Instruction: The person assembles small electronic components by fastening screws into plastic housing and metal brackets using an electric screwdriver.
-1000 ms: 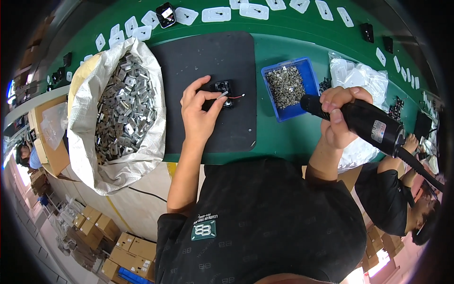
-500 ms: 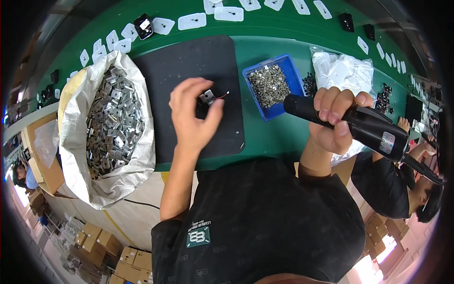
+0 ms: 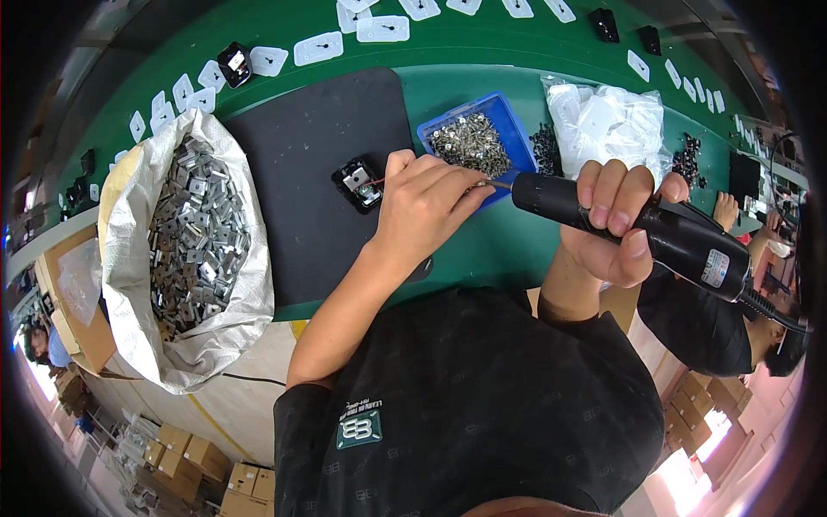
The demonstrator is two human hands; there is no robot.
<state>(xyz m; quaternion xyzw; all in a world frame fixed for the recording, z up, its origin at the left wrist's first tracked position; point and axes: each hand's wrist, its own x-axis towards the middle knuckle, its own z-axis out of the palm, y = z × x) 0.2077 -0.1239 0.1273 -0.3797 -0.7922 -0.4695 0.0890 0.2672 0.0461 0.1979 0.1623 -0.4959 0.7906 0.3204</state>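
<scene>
My right hand (image 3: 613, 220) is wrapped around a black corded electric screwdriver (image 3: 668, 237), which lies nearly level with its bit pointing left. At the tip of the thin bit (image 3: 501, 184), my left hand (image 3: 426, 207) has its thumb and fingers pinched together; whatever sits between them is too small to make out. Just beyond those fingers is a blue bin (image 3: 517, 129) of small metal screws (image 3: 472, 145). Left of my left hand, a small black housing (image 3: 359, 184) with a metal plate and a red wire rests on the dark mat (image 3: 301, 233).
A white woven sack (image 3: 250, 302) full of metal brackets (image 3: 198, 237) stands at the left. Behind the bin's right side are small black parts (image 3: 544, 148) and a clear bag of white plates (image 3: 607, 125). White plates (image 3: 319, 49) line the green surface at the back. A co-worker (image 3: 698, 323) sits at the right.
My left hand has left the black housing and moved right to the screwdriver's bit, its fingers closing there. The housing now lies uncovered on the mat. The screwdriver stays in my right hand.
</scene>
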